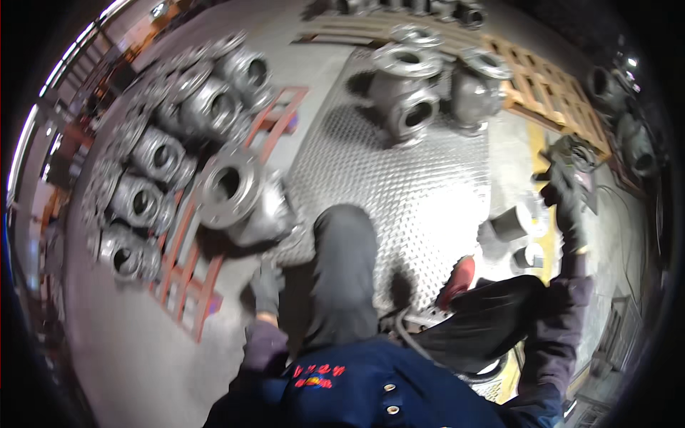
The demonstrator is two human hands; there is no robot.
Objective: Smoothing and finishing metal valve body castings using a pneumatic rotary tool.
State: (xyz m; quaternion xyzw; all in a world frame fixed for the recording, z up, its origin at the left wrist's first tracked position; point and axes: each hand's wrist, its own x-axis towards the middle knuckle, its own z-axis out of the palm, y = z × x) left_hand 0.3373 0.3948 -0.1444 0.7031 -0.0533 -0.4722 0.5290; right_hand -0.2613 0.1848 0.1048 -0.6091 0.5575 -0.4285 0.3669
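power tool [571,160]: far right above the floor, gripped in gloved right hand [567,207]; looks rigid, fairly heavy, best held round its body | right arm stretched out to the right | left hand [267,285]: gloved, down near the flanged cast valve body [239,196], fingers loosely curled, holding nothing
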